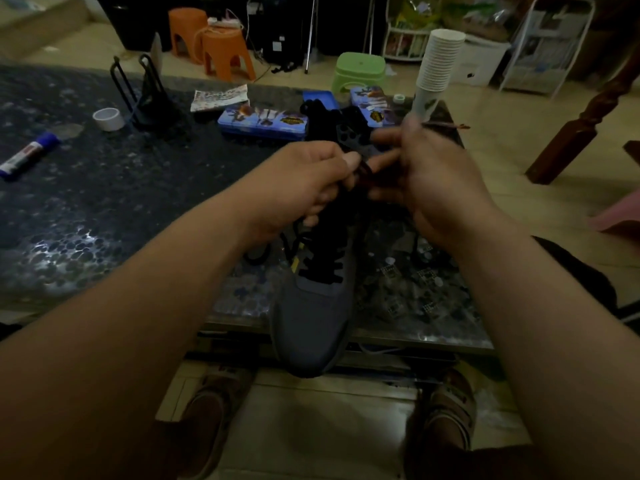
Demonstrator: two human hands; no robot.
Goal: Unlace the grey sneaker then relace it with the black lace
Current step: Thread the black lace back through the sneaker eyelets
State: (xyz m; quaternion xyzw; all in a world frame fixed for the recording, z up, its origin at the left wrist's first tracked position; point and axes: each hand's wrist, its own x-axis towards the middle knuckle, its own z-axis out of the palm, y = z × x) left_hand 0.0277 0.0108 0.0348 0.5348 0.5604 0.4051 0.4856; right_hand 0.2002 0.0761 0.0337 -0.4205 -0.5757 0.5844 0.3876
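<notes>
Your forearms (138, 323) are crossing the grey sneaker (311, 320).
Above it, your left hand (304, 181) is pinching the black lace (320, 270); right hand (436, 181) blurring, grip: cannot tell.

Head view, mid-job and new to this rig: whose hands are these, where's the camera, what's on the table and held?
No machine here: a person's two bare hands, filmed by one wide camera worn on the head, looking down. The grey sneaker lies on the dark table, toe towards the person, black lace crossing its lower eyelets. The left hand pinches the lace; the right hand meets it, too blurred to judge its grip. Also there: tape roll, glue stick, blue tins, paper cups.
</notes>
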